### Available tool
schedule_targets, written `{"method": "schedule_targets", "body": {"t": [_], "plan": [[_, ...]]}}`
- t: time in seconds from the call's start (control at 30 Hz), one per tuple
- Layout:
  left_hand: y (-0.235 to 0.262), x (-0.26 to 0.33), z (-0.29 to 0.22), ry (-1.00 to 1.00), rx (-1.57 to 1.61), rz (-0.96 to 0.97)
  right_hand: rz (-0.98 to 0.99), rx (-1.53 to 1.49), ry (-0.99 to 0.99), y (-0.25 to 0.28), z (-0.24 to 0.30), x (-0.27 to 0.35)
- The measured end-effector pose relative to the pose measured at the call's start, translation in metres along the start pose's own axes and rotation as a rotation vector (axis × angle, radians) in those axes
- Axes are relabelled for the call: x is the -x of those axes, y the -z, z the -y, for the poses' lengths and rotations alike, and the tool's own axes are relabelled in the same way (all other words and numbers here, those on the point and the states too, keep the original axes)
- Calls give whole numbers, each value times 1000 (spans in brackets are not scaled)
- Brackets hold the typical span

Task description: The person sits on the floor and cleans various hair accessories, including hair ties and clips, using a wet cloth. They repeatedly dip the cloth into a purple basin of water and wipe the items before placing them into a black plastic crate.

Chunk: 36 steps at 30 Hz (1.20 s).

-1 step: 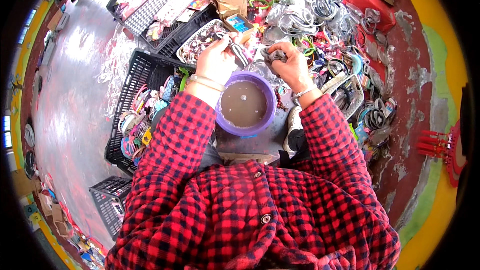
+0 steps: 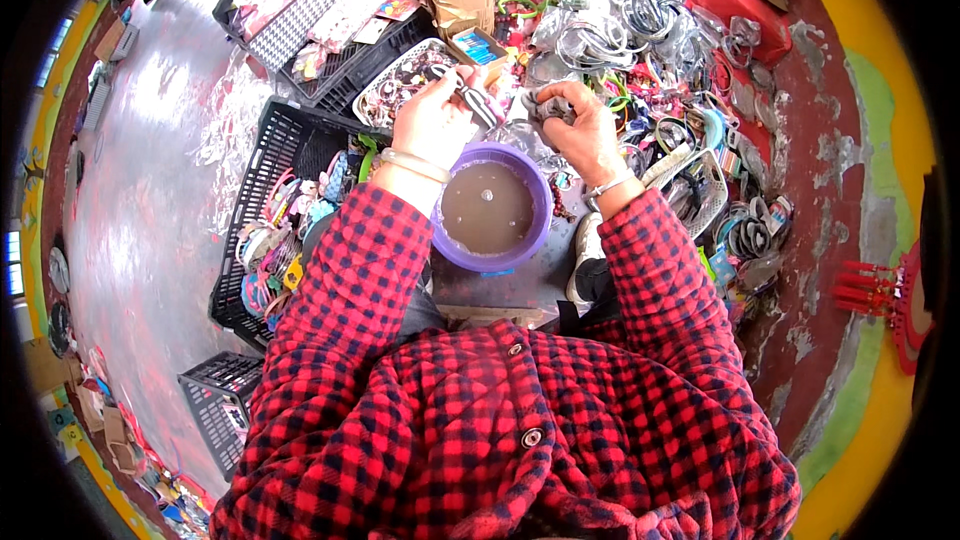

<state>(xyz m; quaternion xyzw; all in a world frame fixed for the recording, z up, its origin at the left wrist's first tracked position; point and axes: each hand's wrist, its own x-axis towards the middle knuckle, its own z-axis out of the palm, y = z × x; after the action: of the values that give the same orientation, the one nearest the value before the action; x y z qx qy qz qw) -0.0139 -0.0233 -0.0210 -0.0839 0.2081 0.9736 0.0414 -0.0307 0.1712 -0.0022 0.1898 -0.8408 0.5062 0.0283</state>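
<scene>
My left hand (image 2: pixel 430 120) is closed on a black-and-white striped band (image 2: pixel 484 104), held up beyond the far rim of a purple basin (image 2: pixel 545 225). My right hand (image 2: pixel 583 130) is closed around a crumpled grey cloth (image 2: pixel 553 109), a short way to the right of the band. Murky brown water (image 2: pixel 487 207) with some bubbles fills much of the basin, which stands between my feet. Fingers partly hide both held things. The cloth and the band look apart from each other.
A black crate (image 2: pixel 250 155) of hair bands stands left. Beyond my hands are a white basket (image 2: pixel 372 100) of small pieces and a small box (image 2: pixel 480 48) with blue packets. Bagged hoops (image 2: pixel 650 15) pile up far right; a white basket (image 2: pixel 712 190) sits nearer.
The striped band has shifted very slightly in my left fingers. Both hands stay in nearly the same place.
</scene>
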Motion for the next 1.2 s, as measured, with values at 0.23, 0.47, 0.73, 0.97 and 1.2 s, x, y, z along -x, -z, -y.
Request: {"method": "schedule_targets", "body": {"t": [0.23, 0.47, 0.73, 0.97, 1.2], "plan": [[3, 3, 25, 14, -148, 1, -20, 232, 546, -15, 35, 5], [4, 9, 23, 5, -170, -44, 92, 266, 577, -27, 19, 6], [5, 3, 28, 3, -171, -55, 50, 253, 478, -17, 29, 10], [3, 9, 29, 0, -256, -53, 72, 292, 572, -29, 25, 10], [-10, 12, -2, -46, -81, -56, 136, 368, 234, -22, -16, 11]]}}
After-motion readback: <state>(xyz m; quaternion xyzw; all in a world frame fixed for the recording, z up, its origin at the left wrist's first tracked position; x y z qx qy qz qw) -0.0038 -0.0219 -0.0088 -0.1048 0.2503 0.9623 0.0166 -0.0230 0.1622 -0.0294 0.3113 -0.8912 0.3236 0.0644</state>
